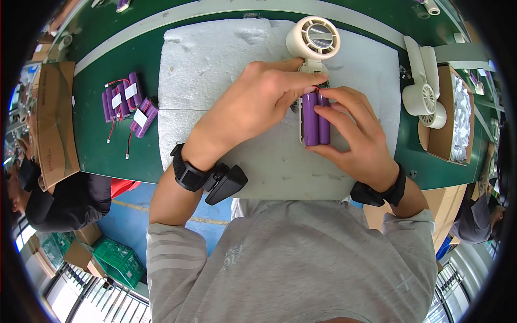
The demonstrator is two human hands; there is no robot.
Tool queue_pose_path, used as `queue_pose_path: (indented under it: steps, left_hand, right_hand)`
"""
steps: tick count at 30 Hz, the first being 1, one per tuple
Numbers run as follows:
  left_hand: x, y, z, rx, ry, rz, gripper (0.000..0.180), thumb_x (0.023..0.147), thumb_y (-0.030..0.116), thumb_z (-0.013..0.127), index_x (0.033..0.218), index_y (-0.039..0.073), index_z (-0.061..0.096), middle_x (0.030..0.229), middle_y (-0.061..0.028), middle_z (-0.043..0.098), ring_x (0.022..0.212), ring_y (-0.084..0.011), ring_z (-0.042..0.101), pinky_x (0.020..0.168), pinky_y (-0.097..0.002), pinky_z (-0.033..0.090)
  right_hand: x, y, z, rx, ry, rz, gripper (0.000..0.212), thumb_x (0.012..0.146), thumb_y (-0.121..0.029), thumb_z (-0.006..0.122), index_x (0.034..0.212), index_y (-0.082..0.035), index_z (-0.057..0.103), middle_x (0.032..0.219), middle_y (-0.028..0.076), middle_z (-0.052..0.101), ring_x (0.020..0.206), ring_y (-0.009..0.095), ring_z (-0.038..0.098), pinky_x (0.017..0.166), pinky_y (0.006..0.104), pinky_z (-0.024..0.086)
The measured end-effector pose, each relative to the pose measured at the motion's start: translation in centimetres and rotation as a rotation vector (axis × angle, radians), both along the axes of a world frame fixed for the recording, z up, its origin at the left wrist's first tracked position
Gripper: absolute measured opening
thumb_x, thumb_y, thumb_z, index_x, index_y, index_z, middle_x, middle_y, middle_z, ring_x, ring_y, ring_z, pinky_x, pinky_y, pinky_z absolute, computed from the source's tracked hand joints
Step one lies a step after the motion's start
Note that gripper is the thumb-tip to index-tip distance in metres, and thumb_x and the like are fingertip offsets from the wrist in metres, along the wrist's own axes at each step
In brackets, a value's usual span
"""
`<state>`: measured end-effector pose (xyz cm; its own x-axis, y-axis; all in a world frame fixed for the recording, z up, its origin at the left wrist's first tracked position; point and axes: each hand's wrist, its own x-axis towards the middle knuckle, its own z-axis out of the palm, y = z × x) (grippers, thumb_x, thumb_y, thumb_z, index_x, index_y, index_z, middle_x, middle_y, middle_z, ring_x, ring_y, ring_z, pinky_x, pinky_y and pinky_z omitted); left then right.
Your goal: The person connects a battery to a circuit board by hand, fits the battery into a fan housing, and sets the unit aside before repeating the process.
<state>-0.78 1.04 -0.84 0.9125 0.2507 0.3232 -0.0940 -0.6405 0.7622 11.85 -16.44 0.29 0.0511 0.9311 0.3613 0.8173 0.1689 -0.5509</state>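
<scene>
A cream handheld fan [296, 44] lies on the white foam sheet with its round head pointing away from me and its handle toward me. Two purple cylindrical cells form a battery pack [311, 123] that sits along the opened handle. My left hand [242, 107] is closed around the fan's neck, with thumb and index finger at the pack's far end near a bit of red wire. What exactly those fingertips pinch is partly hidden. From the right side, my right hand [362, 134] grips the pack, thumb by its near end and fingers along its side and top.
More purple battery packs [142, 117] with red leads lie on the green table [89, 145] at left, beside a cardboard box [56, 118]. At right, cream fan bodies [417, 99] lean by a carton [446, 153] of small white pieces. Other people sit at both sides.
</scene>
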Motion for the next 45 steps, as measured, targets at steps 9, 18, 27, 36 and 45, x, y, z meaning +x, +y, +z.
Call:
queue_pose_path:
  steps: [9, 18, 27, 36, 45]
  left_hand:
    - [0.0, 0.1, -0.1, 0.021, -0.019, -0.013, 0.032, 0.085, -0.001, 0.064, 0.114, 0.010, 0.068, 0.099, -0.0185, 0.069, 0.092, -0.0354, 0.067, 0.087, -0.0396, 0.054]
    - [0.1, 0.2, 0.2, -0.023, 0.071, 0.001, 0.029, 0.085, 0.000, 0.065, 0.113, 0.009, 0.069, 0.103, -0.0161, 0.069, 0.086, -0.0327, 0.068, 0.074, -0.0335, 0.054]
    - [0.2, 0.2, 0.4, -0.041, 0.123, 0.018, 0.028, 0.086, 0.002, 0.066, 0.112, 0.010, 0.070, 0.104, -0.0152, 0.070, 0.089, -0.0326, 0.068, 0.074, -0.0336, 0.054]
    - [-0.1, 0.9, 0.2, -0.188, 0.115, -0.022, 0.033, 0.075, 0.013, 0.078, 0.108, 0.012, 0.073, 0.077, -0.0109, 0.069, 0.062, -0.0213, 0.064, 0.061, -0.0316, 0.050]
    - [0.4, 1.1, 0.5, -0.283, 0.268, 0.016, 0.045, 0.065, 0.017, 0.085, 0.109, 0.014, 0.073, 0.078, -0.0101, 0.070, 0.062, -0.0170, 0.062, 0.064, -0.0285, 0.050]
  right_hand:
    - [-0.8, -0.3, 0.0, -0.068, 0.007, -0.117, 0.056, 0.056, -0.006, 0.087, 0.106, 0.000, 0.064, 0.127, 0.014, 0.056, 0.109, 0.030, 0.058, 0.085, 0.0370, 0.055]
    - [-1.0, 0.0, 0.0, -0.140, 0.085, -0.197, 0.053, 0.055, -0.006, 0.087, 0.103, -0.002, 0.064, 0.124, 0.012, 0.057, 0.107, 0.030, 0.060, 0.086, 0.0370, 0.054]
    - [0.6, 0.1, -0.3, -0.049, 0.122, -0.072, 0.051, 0.056, -0.005, 0.087, 0.100, -0.003, 0.060, 0.123, 0.013, 0.055, 0.101, 0.027, 0.061, 0.084, 0.0354, 0.053]
    - [0.7, 0.9, -0.7, -0.049, 0.220, -0.065, 0.057, 0.055, -0.005, 0.087, 0.099, -0.006, 0.051, 0.116, 0.012, 0.055, 0.091, 0.022, 0.058, 0.075, 0.0315, 0.050]
    - [1.0, 1.4, 0.0, -0.140, 0.277, -0.105, 0.071, 0.053, -0.009, 0.090, 0.114, -0.006, 0.053, 0.117, 0.010, 0.054, 0.095, 0.022, 0.057, 0.075, 0.0311, 0.050]
